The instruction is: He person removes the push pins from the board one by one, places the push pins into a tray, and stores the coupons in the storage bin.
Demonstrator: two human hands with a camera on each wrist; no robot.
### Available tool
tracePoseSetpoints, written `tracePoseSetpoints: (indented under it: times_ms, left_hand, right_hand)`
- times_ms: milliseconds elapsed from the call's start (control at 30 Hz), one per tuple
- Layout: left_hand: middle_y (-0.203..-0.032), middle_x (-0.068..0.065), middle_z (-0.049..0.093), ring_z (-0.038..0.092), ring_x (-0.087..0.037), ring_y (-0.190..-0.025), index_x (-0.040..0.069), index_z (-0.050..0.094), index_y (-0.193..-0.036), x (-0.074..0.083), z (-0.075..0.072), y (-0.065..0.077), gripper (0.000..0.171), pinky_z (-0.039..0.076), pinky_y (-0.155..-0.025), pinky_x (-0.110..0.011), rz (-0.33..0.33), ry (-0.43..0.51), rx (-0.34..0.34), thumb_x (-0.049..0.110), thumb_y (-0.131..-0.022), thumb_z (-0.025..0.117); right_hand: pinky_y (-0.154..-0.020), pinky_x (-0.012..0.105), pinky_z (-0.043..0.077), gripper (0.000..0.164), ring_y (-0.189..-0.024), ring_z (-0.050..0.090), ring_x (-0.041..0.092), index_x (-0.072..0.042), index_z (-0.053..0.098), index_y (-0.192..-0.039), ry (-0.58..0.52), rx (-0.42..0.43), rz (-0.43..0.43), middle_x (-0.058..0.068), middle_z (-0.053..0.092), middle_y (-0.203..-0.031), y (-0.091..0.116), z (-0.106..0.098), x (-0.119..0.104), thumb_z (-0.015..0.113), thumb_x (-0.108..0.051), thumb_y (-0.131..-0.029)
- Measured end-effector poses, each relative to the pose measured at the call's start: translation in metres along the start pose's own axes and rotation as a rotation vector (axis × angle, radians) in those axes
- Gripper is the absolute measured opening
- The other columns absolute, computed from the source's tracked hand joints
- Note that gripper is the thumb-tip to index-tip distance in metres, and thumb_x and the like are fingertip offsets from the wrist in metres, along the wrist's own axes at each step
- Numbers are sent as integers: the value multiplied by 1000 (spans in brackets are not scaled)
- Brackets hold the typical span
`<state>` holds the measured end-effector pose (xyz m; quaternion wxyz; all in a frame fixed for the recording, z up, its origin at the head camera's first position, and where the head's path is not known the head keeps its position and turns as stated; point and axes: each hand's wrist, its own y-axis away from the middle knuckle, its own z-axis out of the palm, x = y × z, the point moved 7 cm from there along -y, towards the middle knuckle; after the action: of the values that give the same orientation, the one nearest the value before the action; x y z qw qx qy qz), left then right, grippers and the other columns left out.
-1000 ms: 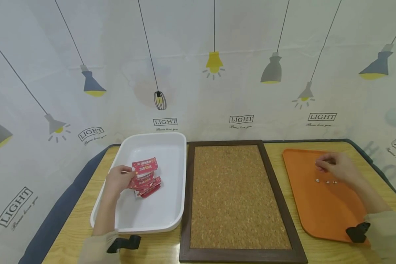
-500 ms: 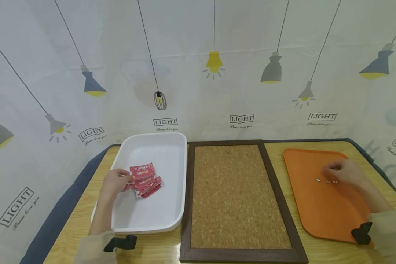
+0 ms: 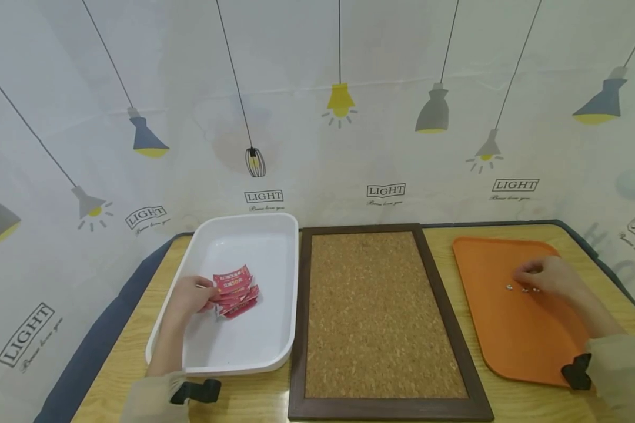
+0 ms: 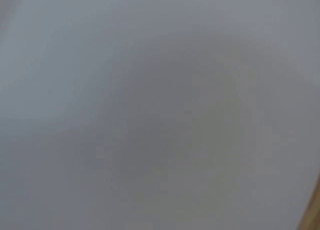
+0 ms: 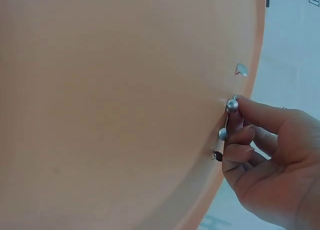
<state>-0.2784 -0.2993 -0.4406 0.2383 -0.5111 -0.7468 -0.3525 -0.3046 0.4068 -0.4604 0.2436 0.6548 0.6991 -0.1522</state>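
In the head view my left hand [image 3: 190,296] pinches the left edge of a red printed coupon [image 3: 233,279]. Under that coupon, more red coupons [image 3: 242,308] lie bunched in the white tray [image 3: 264,341]. My right hand [image 3: 552,277] is low over the orange tray [image 3: 513,341], thumb and index finger brought together. The right wrist view has a silver thumbtack [image 5: 232,106] at these fingertips, pinched between them. Other thumbtacks lie close by, one [image 5: 241,69] beyond the fingers and one [image 5: 223,134] beside them. The left wrist view is blurred pale grey, without the hand.
Between the two trays lies a cork board [image 3: 381,317] in a dark wooden frame [image 3: 397,407]. All of it stands on a wood-grain table [image 3: 259,393]. Behind rises a pale backdrop [image 3: 307,135] printed with lamps.
My left hand has lowered slightly with the coupon. My right hand first shifted down and right, then slightly back left, over the orange tray. Trays and cork board stay put.
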Motion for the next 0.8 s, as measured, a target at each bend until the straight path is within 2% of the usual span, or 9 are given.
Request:
tracePoseSetpoints:
  times_ms: [333,533,667,800]
  left_hand:
    - [-81,-14,66,57,-12,-61,-14,57,-112,2,-2,0,27,48,-58,-25,17,-18,12,8,-96,59]
    - [-83,-16,66,59,-13,-64,-12,59,-111,5,-8,4,27,48,-59,-25,44,-46,69,8,-93,58]
    - [-89,-19,64,60,-17,-69,-12,59,-113,8,-11,10,29,48,-60,-25,50,-54,102,9,-93,58]
    - [-98,-22,65,62,-22,-78,-10,59,-117,10,-10,12,31,50,-64,-28,46,-36,102,12,-95,58]
  right_hand:
    - [-60,32,50,28,-70,62,21,13,68,-104,-14,23,0,9,71,-82,2,-1,1,68,-14,-96]
    - [-60,31,48,35,-70,57,20,12,66,-107,-21,55,8,9,69,-85,4,-3,5,67,-21,-98]
    - [-62,31,48,40,-73,57,21,14,63,-111,-36,67,26,14,68,-90,5,-5,8,65,-25,-100]
    - [-63,31,49,42,-78,58,22,16,60,-116,-36,82,24,23,67,-97,6,-9,9,59,-24,-103]
